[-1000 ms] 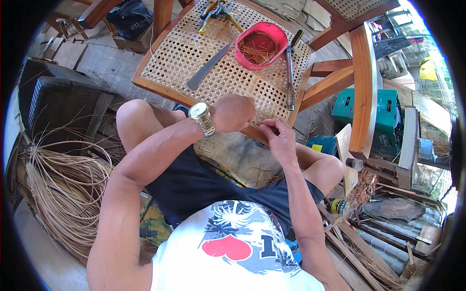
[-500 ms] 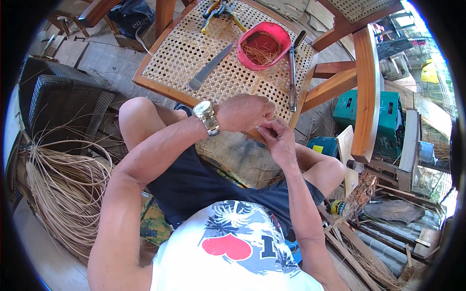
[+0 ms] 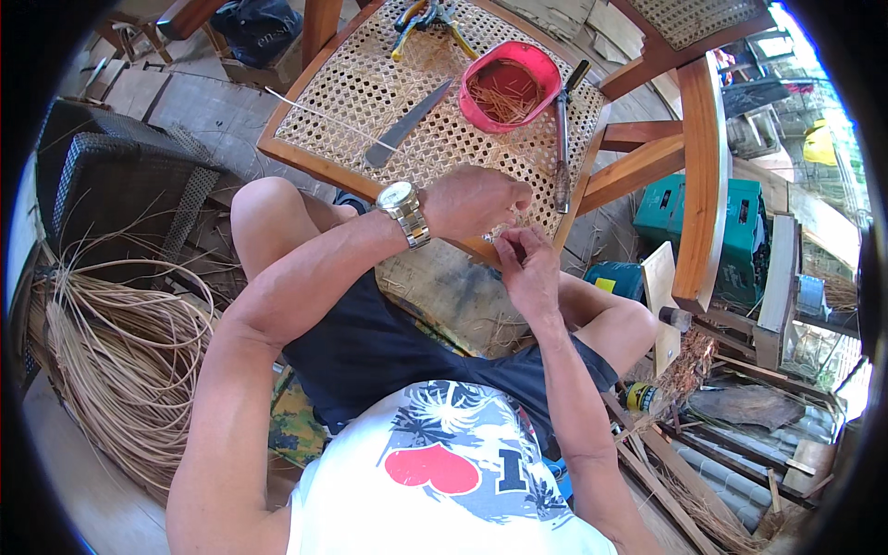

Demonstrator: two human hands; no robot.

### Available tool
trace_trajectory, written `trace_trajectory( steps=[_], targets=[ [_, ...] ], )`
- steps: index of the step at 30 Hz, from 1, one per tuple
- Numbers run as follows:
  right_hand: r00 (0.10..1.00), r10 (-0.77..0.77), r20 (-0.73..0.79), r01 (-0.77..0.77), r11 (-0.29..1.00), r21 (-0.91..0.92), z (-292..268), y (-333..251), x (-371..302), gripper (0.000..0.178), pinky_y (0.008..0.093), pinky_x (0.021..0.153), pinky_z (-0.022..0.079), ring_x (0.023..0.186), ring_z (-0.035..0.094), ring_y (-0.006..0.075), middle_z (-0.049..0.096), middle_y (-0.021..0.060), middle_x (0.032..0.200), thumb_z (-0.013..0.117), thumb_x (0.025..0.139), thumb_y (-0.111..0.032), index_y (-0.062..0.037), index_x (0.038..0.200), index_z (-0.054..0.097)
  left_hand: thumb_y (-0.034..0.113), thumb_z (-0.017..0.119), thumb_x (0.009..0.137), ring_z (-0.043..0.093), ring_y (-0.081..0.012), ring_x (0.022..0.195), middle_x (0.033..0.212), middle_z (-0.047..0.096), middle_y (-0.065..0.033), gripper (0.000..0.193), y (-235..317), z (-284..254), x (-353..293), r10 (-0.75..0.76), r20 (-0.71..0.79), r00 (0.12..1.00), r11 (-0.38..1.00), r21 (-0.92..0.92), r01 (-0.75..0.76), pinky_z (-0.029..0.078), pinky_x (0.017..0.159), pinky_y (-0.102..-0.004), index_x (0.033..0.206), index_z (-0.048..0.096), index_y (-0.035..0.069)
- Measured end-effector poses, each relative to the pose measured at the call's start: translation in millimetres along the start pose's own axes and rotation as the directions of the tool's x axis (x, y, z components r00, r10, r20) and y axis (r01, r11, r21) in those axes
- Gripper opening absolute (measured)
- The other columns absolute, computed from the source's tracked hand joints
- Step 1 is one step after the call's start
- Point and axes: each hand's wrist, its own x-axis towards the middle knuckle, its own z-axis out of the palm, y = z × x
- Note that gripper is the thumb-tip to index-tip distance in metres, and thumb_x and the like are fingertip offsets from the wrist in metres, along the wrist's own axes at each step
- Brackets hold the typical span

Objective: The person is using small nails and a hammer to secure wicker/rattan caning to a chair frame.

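The wooden chair's woven cane seat (image 3: 342, 106) is in front of me. My left hand (image 3: 474, 202), with a watch on its wrist, is closed above the seat's near edge; its fingertips are hidden. Just right of it, my right hand (image 3: 529, 268) pinches at the front corner, where a small pale bit shows by its fingertips; I cannot tell its kind. A thin pale strand (image 3: 324, 118) crosses the seat's left side toward my left hand. A knife blade (image 3: 409, 125), a red bowl (image 3: 465, 102) of thin sticks, a long dark-handled tool (image 3: 561, 139) and pliers (image 3: 427, 23) lie on the seat.
A big bundle of cane strands (image 3: 129, 370) lies at left beside a dark woven piece of furniture (image 3: 120, 185). At right stand the chair's thick wooden leg (image 3: 696, 185), green crates (image 3: 740, 222), a can (image 3: 645, 396) and scrap wood (image 3: 749, 407).
The pale strand now shows across the left of the seat and over the knife tip. Both hands stay close together at the corner, the left shifted slightly right. The view has shifted a little.
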Motion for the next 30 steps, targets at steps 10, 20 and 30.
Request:
trace_trajectory(
  steps=[10,20,30],
  targets=[
    [0.988,-0.147,-0.055,0.134,0.973,-0.190,4,-5,-3,0.007,0.0438,0.074,0.051,0.081,0.065,0.0344,0.063,0.0156,0.089,0.069,0.091,-0.007,-0.0016,0.096,0.071,0.021,0.069,0.089,0.073,-0.0336,0.085,0.088,0.074,-0.0130,0.016,0,-8,-1,-0.062,0.045,0.997,0.998,-0.015,0.063,0.057,0.074,-0.0475,0.100,0.070,0.009],
    [0.988,-0.138,0.076,0.145,0.983,-0.110,-6,-5,6,0.009,0.0391,0.074,0.054,0.083,0.068,0.0308,0.067,0.0153,0.092,0.071,0.091,-0.006,-0.0001,0.097,0.071,0.022,0.077,0.081,0.075,-0.0368,0.087,0.088,0.075,-0.0193,0.016,-20,-6,-15,-0.082,0.177,0.981,0.987,0.151,0.055,0.059,0.075,-0.0488,0.085,0.078,0.006],
    [0.974,-0.208,0.086,0.219,0.965,-0.146,-8,-2,7,0.010,0.0420,0.079,0.054,0.088,0.068,0.0383,0.068,0.0193,0.095,0.068,0.093,-0.005,0.0019,0.101,0.069,0.019,0.067,0.092,0.073,-0.0350,0.095,0.101,0.069,-0.0161,0.022,2,-1,-9,0.045,0.095,0.994,0.976,0.209,-0.064,0.058,0.077,-0.0482,0.106,0.065,0.002]
  ],
)
